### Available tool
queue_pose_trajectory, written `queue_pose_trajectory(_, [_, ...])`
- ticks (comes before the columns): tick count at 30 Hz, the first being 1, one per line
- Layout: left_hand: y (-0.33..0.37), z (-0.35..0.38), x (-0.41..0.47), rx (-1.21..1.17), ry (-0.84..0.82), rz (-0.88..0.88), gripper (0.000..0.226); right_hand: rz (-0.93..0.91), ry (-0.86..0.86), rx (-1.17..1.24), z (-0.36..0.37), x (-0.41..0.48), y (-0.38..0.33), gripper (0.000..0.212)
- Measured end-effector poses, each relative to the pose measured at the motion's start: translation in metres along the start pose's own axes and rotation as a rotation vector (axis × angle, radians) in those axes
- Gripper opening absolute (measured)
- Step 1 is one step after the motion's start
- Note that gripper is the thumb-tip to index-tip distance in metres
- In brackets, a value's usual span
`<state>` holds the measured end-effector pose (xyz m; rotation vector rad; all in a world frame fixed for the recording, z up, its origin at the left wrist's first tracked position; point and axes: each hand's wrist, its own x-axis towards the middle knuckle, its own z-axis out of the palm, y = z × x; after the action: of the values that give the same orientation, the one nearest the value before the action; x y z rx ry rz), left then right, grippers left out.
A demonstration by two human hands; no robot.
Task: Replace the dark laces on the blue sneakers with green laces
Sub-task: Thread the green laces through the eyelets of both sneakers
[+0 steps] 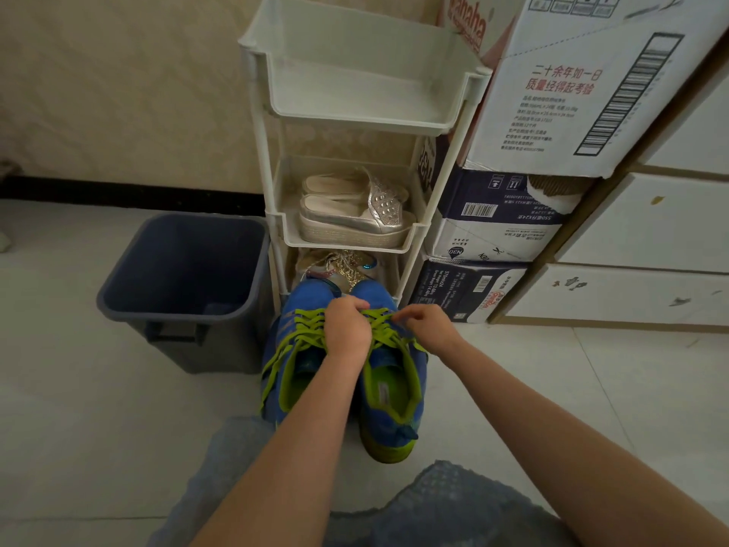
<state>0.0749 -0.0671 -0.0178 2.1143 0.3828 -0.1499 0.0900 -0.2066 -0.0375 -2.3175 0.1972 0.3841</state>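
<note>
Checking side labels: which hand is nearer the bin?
Left. The left hand grips the green laces just right of the bin; the right hand pinches them farther right.

Bare arms, speckled blue-grey trousers

Layout, ref. rack | bin just left of it | stacked boxes just right, drawers beyond them | slip-on shoes on its middle tier | sneakers side by side at its foot, before you | your left hand and right hand on their laces
</note>
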Motion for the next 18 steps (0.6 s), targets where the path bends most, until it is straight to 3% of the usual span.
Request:
queue_pose_trajectory(6, [-0.018, -0.003, 0.022, 0.358, -0.084, 0.114, 0.035, -0.034, 0.073, 0.139, 0.006, 0.009, 0.007, 0.027])
queue_pose_trajectory(12, [-0.019, -0.004, 0.03, 0.438, -0.041, 0.254, 0.02, -0.036, 0.143, 0.213, 0.012, 0.012, 0.007, 0.015])
queue_pose_trajectory(18, [-0.02, -0.003, 0.032, 0.485, -0.021, 0.314, 0.016, 0.002, 0.168, 0.195, 0.018, 0.013, 0.005, 0.017])
